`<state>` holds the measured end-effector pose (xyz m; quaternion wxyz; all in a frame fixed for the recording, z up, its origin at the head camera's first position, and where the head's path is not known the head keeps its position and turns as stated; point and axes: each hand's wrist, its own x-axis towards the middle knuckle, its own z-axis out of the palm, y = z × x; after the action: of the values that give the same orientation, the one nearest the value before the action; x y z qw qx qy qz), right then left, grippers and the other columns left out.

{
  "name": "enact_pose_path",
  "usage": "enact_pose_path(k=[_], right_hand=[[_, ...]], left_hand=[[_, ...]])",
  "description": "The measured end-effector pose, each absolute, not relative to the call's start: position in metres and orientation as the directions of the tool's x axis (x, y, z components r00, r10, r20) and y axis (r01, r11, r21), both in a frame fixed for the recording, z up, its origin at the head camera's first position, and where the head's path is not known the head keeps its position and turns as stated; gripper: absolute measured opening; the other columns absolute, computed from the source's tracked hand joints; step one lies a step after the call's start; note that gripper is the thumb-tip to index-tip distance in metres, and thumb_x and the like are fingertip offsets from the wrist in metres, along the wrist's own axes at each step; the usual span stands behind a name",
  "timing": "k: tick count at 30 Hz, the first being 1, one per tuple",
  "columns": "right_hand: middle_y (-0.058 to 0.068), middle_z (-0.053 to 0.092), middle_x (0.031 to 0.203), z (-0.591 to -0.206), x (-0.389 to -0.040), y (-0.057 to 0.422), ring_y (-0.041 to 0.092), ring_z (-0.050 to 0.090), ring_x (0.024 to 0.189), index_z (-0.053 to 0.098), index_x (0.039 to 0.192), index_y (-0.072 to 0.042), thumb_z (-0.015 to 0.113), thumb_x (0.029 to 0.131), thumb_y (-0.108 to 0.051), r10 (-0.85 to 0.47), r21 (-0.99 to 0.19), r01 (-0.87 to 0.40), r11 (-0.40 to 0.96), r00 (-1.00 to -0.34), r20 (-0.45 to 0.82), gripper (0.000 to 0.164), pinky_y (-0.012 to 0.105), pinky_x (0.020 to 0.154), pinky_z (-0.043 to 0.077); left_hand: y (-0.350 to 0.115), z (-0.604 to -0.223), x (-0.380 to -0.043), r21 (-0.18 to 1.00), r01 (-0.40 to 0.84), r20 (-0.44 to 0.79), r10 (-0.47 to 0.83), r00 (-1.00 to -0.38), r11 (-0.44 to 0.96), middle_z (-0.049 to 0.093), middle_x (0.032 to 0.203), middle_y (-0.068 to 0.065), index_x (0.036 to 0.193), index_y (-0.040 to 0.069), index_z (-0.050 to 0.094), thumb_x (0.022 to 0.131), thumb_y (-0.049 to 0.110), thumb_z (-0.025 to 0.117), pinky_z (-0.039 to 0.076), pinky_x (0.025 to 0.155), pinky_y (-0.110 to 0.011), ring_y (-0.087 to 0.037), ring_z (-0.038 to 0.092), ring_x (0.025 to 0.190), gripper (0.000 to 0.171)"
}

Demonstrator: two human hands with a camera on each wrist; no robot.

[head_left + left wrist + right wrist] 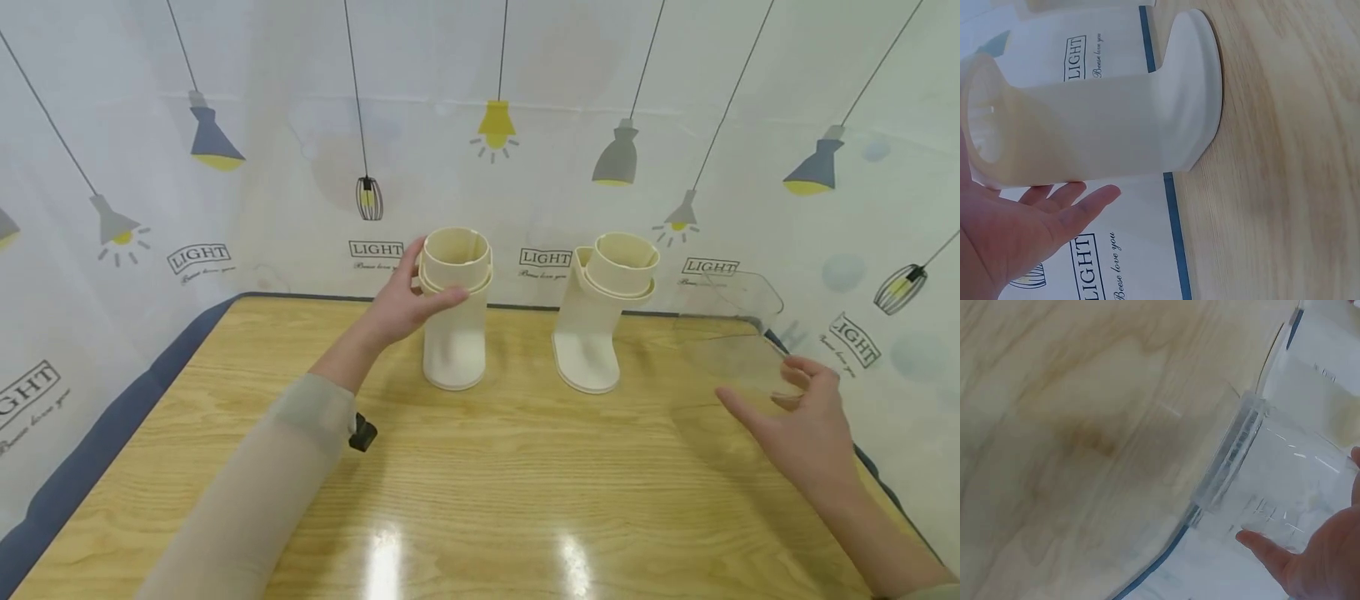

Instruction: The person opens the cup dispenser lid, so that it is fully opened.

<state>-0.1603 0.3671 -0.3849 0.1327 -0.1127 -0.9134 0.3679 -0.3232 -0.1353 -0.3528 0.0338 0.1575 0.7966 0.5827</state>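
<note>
Two cream plastic stands are on the wooden table, each with a rounded foot, an upright column and an open round collar on top. My left hand (397, 307) grips the left stand (454, 354) near its collar, thumb across the front. In the left wrist view this stand (1097, 128) appears sideways, with its foot on the wood. The right stand (585, 337) is untouched. At the right, my right hand (813, 425) holds a clear see-through container (1291, 478), its thumb against the wall. The container's outline is faint in the head view.
A wooden table (480, 467) with a dark blue edge spreads below the hands. Behind and around it hangs a white cloth (435, 75) printed with lamps and the word LIGHT. A small black object (363, 432) is at my left wrist.
</note>
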Motion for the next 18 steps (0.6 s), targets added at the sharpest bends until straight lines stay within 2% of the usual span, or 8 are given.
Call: enact_pose_path(k=[5,18], right_hand=[[0.039,0.025,0.171,-0.387,-0.166,0.391,0.064,0.048,0.140,0.007,0.172,-0.003,0.080,0.097,-0.055,0.372,-0.713,0.169,0.680,-0.918,0.136,0.116,0.009,0.064,0.040],[0.036,0.020,0.174,-0.391,-0.180,0.413,0.058,0.043,0.141,-0.003,0.170,-0.009,0.079,0.096,-0.058,0.430,-0.750,0.224,0.623,-0.899,0.088,0.120,0.012,0.062,0.044]], left_hand=[[-0.137,-0.352,-0.325,0.935,0.206,0.120,0.290,-0.949,0.288,0.037,0.167,-0.019,0.173,0.047,0.012,0.094,0.045,0.085,0.051,0.117,-0.062,-0.044,0.057,0.143,0.107],[-0.136,-0.353,-0.330,0.929,0.203,0.113,0.284,-0.952,0.310,0.039,0.167,-0.018,0.172,0.048,0.014,0.094,0.048,0.085,0.050,0.118,-0.064,-0.044,0.057,0.144,0.106]])
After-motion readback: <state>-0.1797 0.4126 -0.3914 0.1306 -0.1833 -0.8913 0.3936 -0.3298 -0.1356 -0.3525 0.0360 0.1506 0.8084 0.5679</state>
